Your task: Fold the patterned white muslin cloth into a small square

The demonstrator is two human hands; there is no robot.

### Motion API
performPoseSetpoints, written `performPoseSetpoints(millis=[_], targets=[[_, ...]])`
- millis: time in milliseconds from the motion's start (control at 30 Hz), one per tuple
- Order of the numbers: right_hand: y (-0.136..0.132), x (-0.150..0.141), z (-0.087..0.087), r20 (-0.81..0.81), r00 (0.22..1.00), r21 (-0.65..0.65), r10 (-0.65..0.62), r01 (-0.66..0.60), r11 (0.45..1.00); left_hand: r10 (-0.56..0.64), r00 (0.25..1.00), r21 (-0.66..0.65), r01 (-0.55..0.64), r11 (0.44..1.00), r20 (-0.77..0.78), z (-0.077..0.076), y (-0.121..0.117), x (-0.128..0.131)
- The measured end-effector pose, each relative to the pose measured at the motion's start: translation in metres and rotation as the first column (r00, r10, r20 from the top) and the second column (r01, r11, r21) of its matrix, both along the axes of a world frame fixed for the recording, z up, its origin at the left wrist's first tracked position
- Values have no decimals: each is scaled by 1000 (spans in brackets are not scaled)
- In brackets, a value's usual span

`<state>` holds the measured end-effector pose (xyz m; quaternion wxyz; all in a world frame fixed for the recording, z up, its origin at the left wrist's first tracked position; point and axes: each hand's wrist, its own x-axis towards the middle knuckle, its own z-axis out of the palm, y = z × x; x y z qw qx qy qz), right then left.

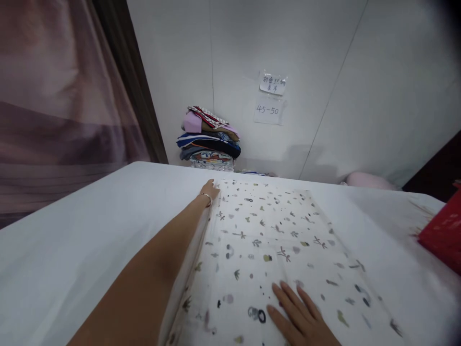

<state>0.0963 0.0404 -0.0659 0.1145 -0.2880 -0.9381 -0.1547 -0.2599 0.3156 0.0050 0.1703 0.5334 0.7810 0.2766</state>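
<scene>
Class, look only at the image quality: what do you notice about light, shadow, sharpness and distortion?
Head view: dim, even light; soft shadow on the wall; dark, blurred upper-right corner; wide-angle stretching of the near forearm; printed cloth fairly legible.

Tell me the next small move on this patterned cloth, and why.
I'd probably smooth the patterned cloth rightward with the right hand: that hand lies on the near part, fingers spread, the left hand is at the far left corner, and faint creases show across the surface.
</scene>
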Motion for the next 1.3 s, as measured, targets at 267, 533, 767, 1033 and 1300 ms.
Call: performPoseSetpoints(millis=[267, 533, 767, 1033, 1300], targets=[[-3, -6, 14, -30, 999, -34, -16, 14, 999, -341, 869, -164, 301, 939, -358, -19, -32, 20], [2, -8, 17, -120, 992, -101, 27, -40, 994, -385, 796, -190, 335, 923, -467, 8, -61, 52], [-10, -7, 37, -129, 991, -378, -42, -10, 926, -608, 657, -198, 590, 783, -446, -23, -127, 81], [40, 14, 119, -102, 945, -645, -310, 174, 744, -607, 655, -202, 588, 784, -449, -21, -120, 78], [158, 88, 66, 112, 611, -490, -784, 720, 491, -603, 653, -192, 590, 785, -458, -19, -124, 79]])
